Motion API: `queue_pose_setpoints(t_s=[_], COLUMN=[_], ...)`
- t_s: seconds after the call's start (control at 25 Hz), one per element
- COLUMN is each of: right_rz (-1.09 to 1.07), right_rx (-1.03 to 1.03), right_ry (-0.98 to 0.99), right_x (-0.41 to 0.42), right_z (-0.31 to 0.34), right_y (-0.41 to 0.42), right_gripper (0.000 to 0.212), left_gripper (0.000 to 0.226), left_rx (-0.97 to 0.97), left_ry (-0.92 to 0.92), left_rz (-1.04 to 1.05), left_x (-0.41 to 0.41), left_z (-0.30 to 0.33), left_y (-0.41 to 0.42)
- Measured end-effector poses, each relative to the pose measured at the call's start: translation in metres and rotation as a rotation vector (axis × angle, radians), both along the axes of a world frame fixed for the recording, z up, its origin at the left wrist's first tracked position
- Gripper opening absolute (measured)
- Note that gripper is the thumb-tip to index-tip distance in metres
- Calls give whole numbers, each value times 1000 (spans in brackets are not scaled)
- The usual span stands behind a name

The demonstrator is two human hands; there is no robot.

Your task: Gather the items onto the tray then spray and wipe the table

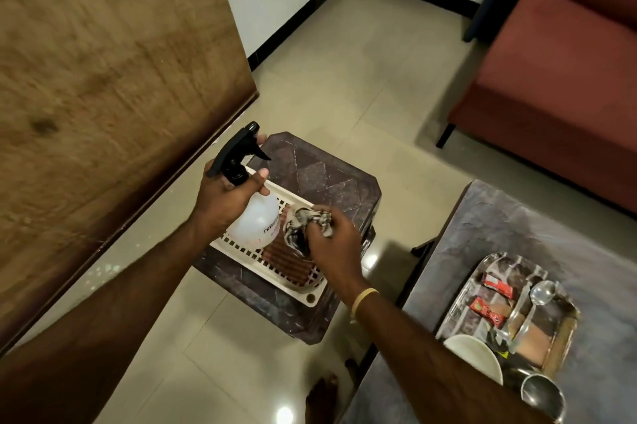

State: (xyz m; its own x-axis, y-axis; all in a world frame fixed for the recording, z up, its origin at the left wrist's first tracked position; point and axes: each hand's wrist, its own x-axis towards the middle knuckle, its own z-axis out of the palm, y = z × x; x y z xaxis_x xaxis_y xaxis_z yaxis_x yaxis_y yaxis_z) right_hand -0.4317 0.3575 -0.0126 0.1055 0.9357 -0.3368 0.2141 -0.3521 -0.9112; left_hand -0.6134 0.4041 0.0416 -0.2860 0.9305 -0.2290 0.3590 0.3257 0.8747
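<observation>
Steel tray (565, 330) on grey table (603, 251), bottom right: packets, spoon, bowl, cup partly cut off. Right hand (336, 244) grips bunched cloth (303, 221); left hand (227, 196) clamped round spray bottle (253, 220) neck, hiding it, over plastic basket (275, 265). Label unreadable.

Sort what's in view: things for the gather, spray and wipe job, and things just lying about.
Job: spray bottle in left hand; cloth in right hand; steel tray of gathered items; grey table.
Lying about: plastic basket, stool, red sofa.
</observation>
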Motion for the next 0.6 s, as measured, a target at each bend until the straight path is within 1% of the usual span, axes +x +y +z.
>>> queue_pose_setpoints(t_s=[0.04, 0.08, 0.12, 0.16, 0.2, 0.24, 0.28, 0.32, 0.36, 0.4, 0.44, 0.48, 0.52, 0.6], right_rz=[-88, -164, -231, -289, -345, -385, -408, -427, -443, -452, -463, -485, -515, -628], right_rx=[-91, -196, -288, -353, -386, -394, -382, -369, -361, -352, -334, -308, -272, -205], right_ry=[165, 346, 555, 748, 899, 1010, 1096, 1160, 1205, 1227, 1233, 1227, 1227, 1233], right_x=[11, 24, 39, 56, 73, 90, 107, 125, 140, 154, 173, 192, 213, 260], right_z=[8, 16, 26, 38, 48, 57, 66, 73, 79, 84, 90, 94, 98, 102], right_y=[2, 4, 5, 2, -1, -7, -15, -24, -34, -46, -60, -77, -95, -138], right_gripper=[22, 23, 28, 33, 38, 42, 45, 48, 51, 54, 56, 56, 54, 57], left_gripper=[21, 17, 18, 25, 32, 39, 39, 29, 12, 7, 17, 22, 22, 24], left_rx=[18, 58, 112, 145, 132, 83, 15, -59, -128, -183, -227, -267, -296, -384], left_ry=[-88, -177, -272, -376, -495, -589, -649, -644, -583, -514, -439, -401, -382, -354], left_rz=[-18, -42, -83, -124, -160, -177, -203, -207, -213, -251, -289, -323, -364, -430], left_x=[6, 10, 18, 24, 32, 42, 56, 76, 96, 119, 148, 175, 202, 255], left_z=[16, 31, 50, 66, 80, 93, 103, 114, 120, 126, 130, 134, 136, 133], left_y=[-4, -9, -15, -21, -29, -38, -48, -57, -67, -78, -91, -104, -119, -148])
